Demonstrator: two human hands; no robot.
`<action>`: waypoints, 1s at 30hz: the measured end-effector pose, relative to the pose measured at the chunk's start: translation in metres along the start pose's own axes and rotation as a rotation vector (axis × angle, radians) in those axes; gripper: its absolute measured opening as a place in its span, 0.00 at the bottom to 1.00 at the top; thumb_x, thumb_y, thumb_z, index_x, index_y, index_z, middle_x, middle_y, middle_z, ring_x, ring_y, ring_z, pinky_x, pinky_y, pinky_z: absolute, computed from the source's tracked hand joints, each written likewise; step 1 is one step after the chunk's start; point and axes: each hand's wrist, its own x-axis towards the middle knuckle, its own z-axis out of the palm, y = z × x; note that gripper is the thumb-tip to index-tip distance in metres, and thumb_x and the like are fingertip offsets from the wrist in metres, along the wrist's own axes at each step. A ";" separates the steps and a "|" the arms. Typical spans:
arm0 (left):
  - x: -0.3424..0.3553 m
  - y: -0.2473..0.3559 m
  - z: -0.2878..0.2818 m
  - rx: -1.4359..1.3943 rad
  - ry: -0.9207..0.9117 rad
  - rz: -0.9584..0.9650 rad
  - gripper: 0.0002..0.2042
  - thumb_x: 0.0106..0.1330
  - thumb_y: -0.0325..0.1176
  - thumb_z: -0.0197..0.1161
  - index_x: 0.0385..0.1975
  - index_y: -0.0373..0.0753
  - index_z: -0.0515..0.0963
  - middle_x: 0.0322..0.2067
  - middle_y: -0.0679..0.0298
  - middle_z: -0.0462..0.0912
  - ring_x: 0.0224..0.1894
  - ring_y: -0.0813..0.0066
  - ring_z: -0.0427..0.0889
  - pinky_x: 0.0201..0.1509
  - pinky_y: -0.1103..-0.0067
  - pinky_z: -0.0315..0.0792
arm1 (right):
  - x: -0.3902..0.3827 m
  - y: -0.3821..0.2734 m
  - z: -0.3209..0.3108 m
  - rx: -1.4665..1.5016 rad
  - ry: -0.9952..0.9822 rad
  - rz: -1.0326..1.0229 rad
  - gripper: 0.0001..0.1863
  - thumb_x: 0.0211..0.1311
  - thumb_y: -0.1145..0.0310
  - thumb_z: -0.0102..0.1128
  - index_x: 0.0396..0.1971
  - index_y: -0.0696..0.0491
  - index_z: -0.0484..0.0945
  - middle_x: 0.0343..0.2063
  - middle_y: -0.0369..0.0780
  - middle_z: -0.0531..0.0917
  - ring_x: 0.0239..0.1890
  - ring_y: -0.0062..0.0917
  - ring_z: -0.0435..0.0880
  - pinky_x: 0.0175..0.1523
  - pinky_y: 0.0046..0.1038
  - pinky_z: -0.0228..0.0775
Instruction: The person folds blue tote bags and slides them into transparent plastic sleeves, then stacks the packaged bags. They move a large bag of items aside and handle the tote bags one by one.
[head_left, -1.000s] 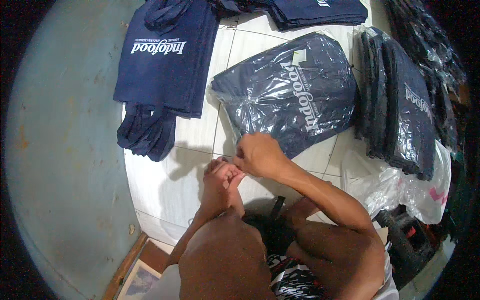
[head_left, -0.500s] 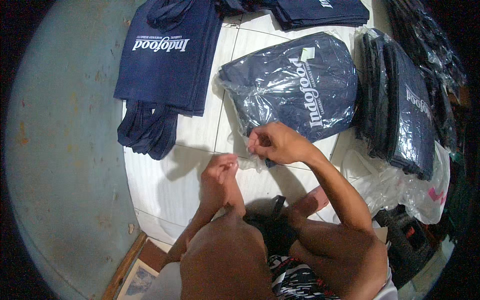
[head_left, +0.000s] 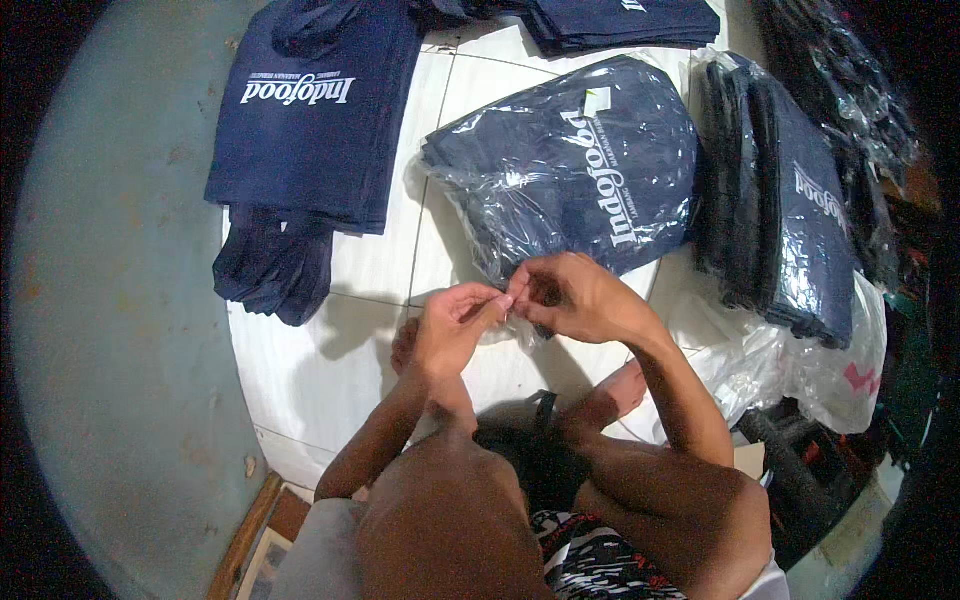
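A bundle of dark blue cloth bags [head_left: 640, 160] lies in a clear plastic bag [head_left: 505, 200] in front of me, white lettering and a small pale label showing. At its near end, my right hand [head_left: 580, 305] is closed in a pinch on the gathered plastic. My left hand [head_left: 455, 325] meets it from the left, thumb and fingers pinched together at the right fingertips. Whatever lies between the left fingertips is too small to make out. A crumpled plastic end hangs just below the two hands.
Stacked blue tote bags [head_left: 310, 150] with bunched handles lie at the left, beside a grey metal panel [head_left: 120, 300]. Another blue stack [head_left: 620, 25] sits at the back. Plastic-wrapped bundles [head_left: 790, 200] and loose clear plastic [head_left: 840, 375] crowd the right. White tiles [head_left: 300, 390] cover the floor.
My left hand has moved up and right to join the right hand's fingertips. The right hand stays at the plastic's near end. The whole view has shifted slightly.
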 end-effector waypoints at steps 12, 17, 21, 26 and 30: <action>-0.014 0.090 0.052 -0.105 -0.049 0.106 0.06 0.76 0.25 0.65 0.42 0.28 0.80 0.34 0.58 0.88 0.37 0.75 0.87 0.46 0.77 0.81 | -0.068 -0.057 -0.042 0.167 0.387 -0.155 0.19 0.62 0.74 0.75 0.52 0.58 0.80 0.37 0.38 0.88 0.41 0.21 0.86 0.49 0.26 0.77; -0.014 0.144 0.089 -0.255 -0.131 0.218 0.05 0.75 0.22 0.66 0.43 0.28 0.79 0.34 0.57 0.89 0.38 0.75 0.89 0.45 0.80 0.83 | -0.119 -0.111 -0.047 -0.311 0.821 -0.484 0.22 0.44 0.71 0.87 0.38 0.57 0.83 0.36 0.43 0.86 0.39 0.35 0.87 0.45 0.32 0.78; -0.010 0.162 0.116 -0.276 -0.196 0.281 0.06 0.74 0.23 0.67 0.44 0.28 0.79 0.35 0.56 0.89 0.38 0.76 0.88 0.46 0.81 0.82 | -0.123 -0.097 -0.046 -0.512 0.998 -0.357 0.22 0.49 0.70 0.85 0.42 0.56 0.83 0.37 0.42 0.87 0.39 0.31 0.86 0.45 0.34 0.78; -0.011 0.162 0.138 -0.359 -0.184 0.363 0.06 0.75 0.24 0.67 0.44 0.28 0.79 0.35 0.56 0.89 0.38 0.76 0.88 0.47 0.79 0.83 | -0.131 -0.084 -0.047 0.120 1.022 -0.239 0.21 0.54 0.73 0.83 0.46 0.57 0.83 0.41 0.38 0.88 0.46 0.21 0.86 0.54 0.29 0.77; -0.010 0.157 0.143 -0.359 -0.149 0.384 0.06 0.75 0.23 0.66 0.45 0.28 0.79 0.36 0.56 0.89 0.39 0.75 0.89 0.47 0.78 0.84 | -0.137 -0.066 -0.050 0.273 0.929 -0.288 0.19 0.54 0.80 0.79 0.45 0.58 0.81 0.42 0.39 0.87 0.48 0.22 0.85 0.58 0.28 0.75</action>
